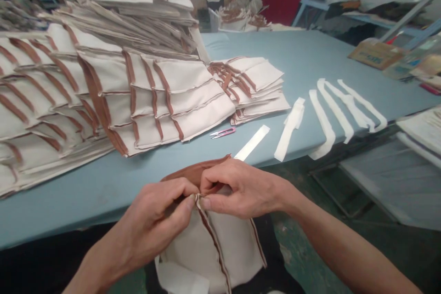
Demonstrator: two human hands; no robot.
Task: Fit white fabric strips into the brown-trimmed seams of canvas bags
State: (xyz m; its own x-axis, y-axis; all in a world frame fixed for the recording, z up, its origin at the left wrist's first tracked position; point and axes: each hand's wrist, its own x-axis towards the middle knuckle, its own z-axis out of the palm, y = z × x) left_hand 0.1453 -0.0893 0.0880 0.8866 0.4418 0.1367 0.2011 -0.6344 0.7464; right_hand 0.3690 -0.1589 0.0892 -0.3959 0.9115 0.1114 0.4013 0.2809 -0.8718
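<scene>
My left hand (160, 218) and my right hand (237, 188) meet above my lap, both pinching the top edge of a cream canvas bag panel (210, 248). Brown leather-like binding (193, 172) runs along the folded top, and a brown-edged seam (213, 234) runs down the panel. My fingers hide the spot where they grip. A loose white fabric piece (179, 280) hangs at the panel's lower left. Nearest my hands on the table, a white strip (252, 142) lies partly behind my right hand.
Tall stacks of cream panels with brown trim (165, 101) cover the left of the blue table (103, 197). Pink-handled thread snips (222, 132), several white fabric strips (330, 117) and a cardboard box (375, 53) lie on it. Metal shelving stands behind.
</scene>
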